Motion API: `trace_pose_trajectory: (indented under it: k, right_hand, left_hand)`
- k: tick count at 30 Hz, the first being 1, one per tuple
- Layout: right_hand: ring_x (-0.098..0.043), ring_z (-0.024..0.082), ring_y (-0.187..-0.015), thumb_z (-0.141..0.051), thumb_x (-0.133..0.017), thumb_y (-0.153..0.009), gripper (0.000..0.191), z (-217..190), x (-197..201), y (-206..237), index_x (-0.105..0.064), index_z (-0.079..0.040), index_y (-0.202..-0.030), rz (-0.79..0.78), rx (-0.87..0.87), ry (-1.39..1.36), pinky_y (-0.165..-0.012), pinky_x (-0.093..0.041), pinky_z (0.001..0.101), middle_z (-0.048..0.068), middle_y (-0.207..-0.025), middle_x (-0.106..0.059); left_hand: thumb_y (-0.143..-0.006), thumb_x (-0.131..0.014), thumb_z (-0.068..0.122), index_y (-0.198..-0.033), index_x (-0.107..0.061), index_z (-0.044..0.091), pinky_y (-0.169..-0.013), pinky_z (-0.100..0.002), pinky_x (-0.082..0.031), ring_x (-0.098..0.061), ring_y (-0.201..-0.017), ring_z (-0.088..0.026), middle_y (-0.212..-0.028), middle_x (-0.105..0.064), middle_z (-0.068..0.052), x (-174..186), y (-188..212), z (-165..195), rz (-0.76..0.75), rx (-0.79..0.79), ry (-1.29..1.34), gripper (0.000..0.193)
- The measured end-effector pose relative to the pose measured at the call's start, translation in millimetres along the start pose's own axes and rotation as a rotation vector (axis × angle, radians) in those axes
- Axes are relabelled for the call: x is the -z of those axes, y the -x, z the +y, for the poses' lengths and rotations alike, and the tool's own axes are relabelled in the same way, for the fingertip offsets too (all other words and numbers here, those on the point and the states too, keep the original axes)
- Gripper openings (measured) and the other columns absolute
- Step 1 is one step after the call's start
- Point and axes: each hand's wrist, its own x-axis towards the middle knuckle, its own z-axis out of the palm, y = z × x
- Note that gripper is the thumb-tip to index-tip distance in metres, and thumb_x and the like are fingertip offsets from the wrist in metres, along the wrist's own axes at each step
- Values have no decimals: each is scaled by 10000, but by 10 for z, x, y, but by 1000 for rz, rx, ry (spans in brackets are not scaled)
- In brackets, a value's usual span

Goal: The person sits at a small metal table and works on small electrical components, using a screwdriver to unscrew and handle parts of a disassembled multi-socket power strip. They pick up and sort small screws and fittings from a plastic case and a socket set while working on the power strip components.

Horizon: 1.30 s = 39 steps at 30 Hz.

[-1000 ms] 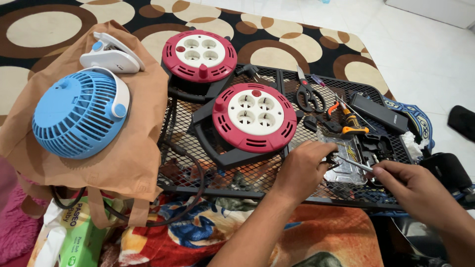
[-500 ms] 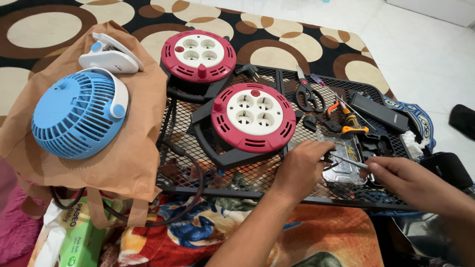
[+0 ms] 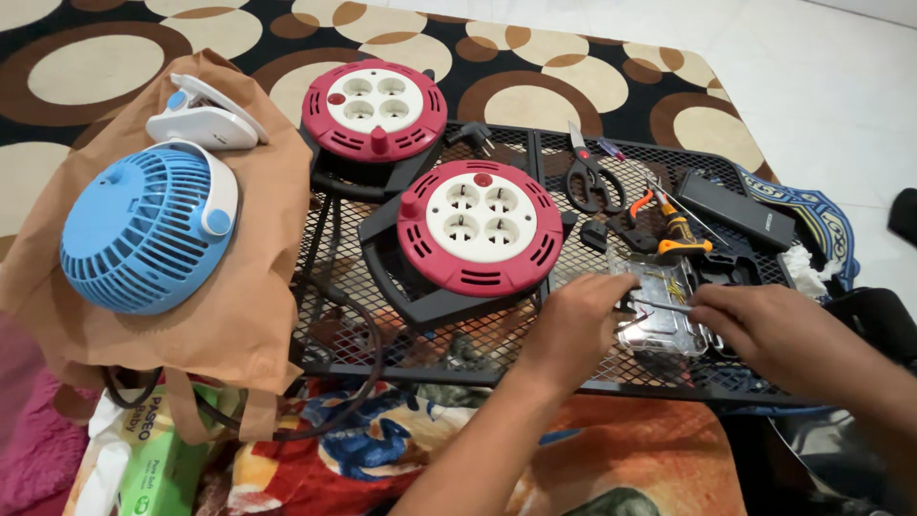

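Note:
My left hand (image 3: 578, 320) rests on the black wire mesh rack (image 3: 401, 334), its fingertips pinching something small at the left edge of a clear plastic casing (image 3: 659, 325) with small wires inside. My right hand (image 3: 764, 320) comes in from the right and holds a thin metal tool (image 3: 659, 305) whose tip points left over the casing. Just left of my left hand stands a red and white cable reel (image 3: 478, 229) with several sockets. A second such reel (image 3: 374, 110) sits behind it.
A blue clip fan (image 3: 143, 225) lies on a brown paper bag (image 3: 248, 315) at the left. Scissors (image 3: 590, 180), orange-handled pliers (image 3: 678, 229) and a black flat box (image 3: 735, 210) lie at the back right of the rack. Patterned carpet lies behind, a green tissue pack (image 3: 158, 468) below.
My right hand has moved left toward my left hand, bringing the thin tool over the clear casing. The view has shifted slightly.

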Motion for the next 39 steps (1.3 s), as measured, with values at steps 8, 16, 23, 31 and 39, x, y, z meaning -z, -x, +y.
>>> trace_pose_trajectory:
  k: [8,16,23,31,39]
  right_hand:
    - [-699,297,-701,-390,-677,-893,264,-35,-132,90,-710,-182,-1052,298,155,264,-570,-524,431,30,-848,-715]
    - [-700,244,-664,-312,-704,-860,267,-9,-134,171,-715,-151,-1072,458,358,432,-510,-503,393,28,-790,-681]
    - [-697,270,-768,-301,-608,-967,222,114,-134,64,-697,-98,-987,242,147,87,-635,-533,378,67,-864,-712]
    - [-574,282,-759,-275,-506,-1041,244,415,-129,-193,-652,-94,-1114,-369,30,-463,-683,-551,407,164,-812,-637]
    - [-723,296,-748,-333,-637,-932,291,81,-34,-49,-667,-233,-1203,3,66,230,-645,-541,436,59,-803,-747]
  left_hand:
    - [-828,-588,-85,-1200,-636,-16,-893,-488,-525,-662,-1033,-422,-1059,-696,-227,44,-22,55,-21,43,16,381]
    - [-883,-645,-10,-1200,-633,-15,-871,-487,-525,-666,-1035,-426,-1048,-702,-229,76,-41,91,-79,121,43,317]
    - [-897,-726,116,-1252,-634,-10,-883,-459,-536,-669,-1045,-414,-1106,-697,-223,60,-22,74,-6,61,133,388]
    - [-911,-702,63,-1241,-653,-1,-897,-463,-532,-664,-1041,-413,-1067,-695,-214,9,-10,26,-6,9,121,339]
    - [-965,-679,142,-1180,-636,-19,-882,-498,-514,-641,-1050,-460,-1071,-692,-247,24,-6,9,-1,66,220,273]
